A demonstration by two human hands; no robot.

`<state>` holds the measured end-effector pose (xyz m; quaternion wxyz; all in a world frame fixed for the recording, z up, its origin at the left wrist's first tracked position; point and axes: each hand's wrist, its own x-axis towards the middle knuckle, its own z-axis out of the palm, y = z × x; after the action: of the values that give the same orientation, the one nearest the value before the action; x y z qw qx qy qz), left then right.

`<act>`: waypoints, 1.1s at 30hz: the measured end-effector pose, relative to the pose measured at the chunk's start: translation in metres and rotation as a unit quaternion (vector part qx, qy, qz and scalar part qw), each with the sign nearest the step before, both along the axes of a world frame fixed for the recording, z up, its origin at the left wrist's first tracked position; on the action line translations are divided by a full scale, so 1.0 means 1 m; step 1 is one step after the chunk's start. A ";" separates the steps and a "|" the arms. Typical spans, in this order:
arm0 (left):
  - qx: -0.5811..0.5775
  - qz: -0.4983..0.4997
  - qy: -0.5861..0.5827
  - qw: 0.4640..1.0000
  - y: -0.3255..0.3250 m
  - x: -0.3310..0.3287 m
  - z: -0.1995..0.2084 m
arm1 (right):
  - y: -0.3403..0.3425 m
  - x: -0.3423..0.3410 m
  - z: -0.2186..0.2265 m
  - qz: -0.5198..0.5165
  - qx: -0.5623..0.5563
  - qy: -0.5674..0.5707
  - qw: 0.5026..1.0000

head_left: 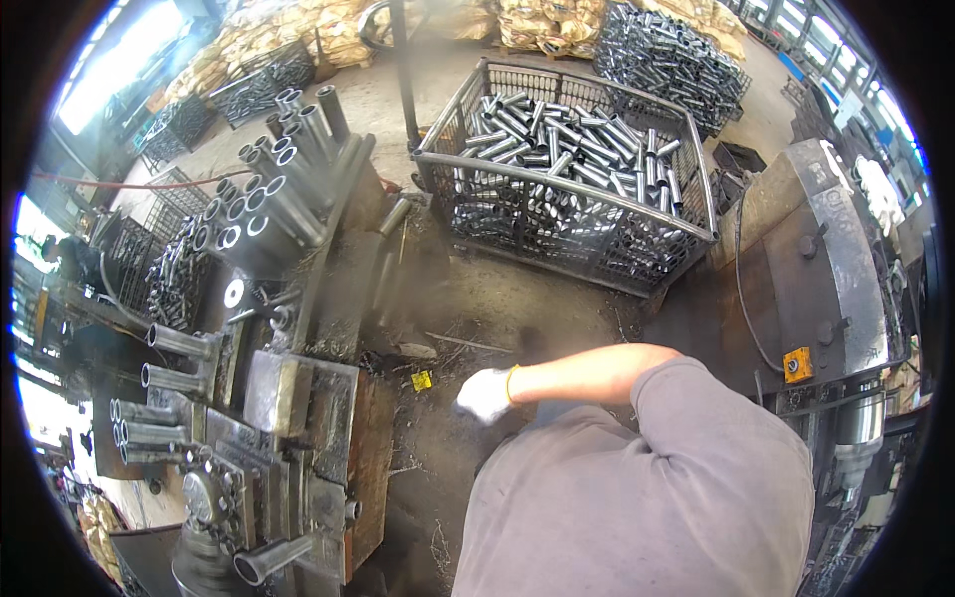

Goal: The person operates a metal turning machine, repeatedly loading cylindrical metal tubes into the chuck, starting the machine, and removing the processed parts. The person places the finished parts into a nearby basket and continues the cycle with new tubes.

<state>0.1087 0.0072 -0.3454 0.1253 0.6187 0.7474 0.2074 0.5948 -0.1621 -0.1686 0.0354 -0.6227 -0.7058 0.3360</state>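
My right forearm reaches across in front of my grey shirt (637, 507). At its end is my right hand (484, 395), in a white glove with a yellow cuff. Its fingers are turned away and too indistinct to show whether they are open or closed, and no held thing shows. The hand hangs above the dark floor, apart from the machine on the left. A small yellow piece (422, 380) lies on the floor nearby. My left hand does not show.
A wire-mesh bin (567, 189) full of short metal tubes stands ahead. To the left, a greasy machine (279, 393) bears several upright and sideways tubes (288, 204). On the right are a large metal housing (786, 249) and a yellow switch box (797, 364). Wrapped sacks (547, 25) line the back.
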 end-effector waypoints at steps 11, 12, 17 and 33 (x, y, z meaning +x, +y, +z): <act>-0.374 -0.238 -0.081 0.893 -0.074 0.341 -0.044 | -0.009 0.350 -0.037 -0.273 0.065 0.095 0.955; -0.382 -0.282 -0.066 0.878 -0.065 0.389 -0.034 | -0.016 0.401 -0.035 -0.336 0.083 0.119 0.931; -0.268 -0.556 0.018 0.786 -0.036 0.703 0.074 | -0.015 0.656 -0.150 -0.520 0.213 0.150 0.814; -0.002 -0.727 0.056 0.684 0.067 1.104 0.021 | 0.173 1.053 -0.376 -0.729 -0.007 0.555 0.400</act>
<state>1.2128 0.0740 -0.3240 0.1962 0.9780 0.0692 0.0145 1.6482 0.0105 -0.5442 0.6466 -0.5773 0.1942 0.4592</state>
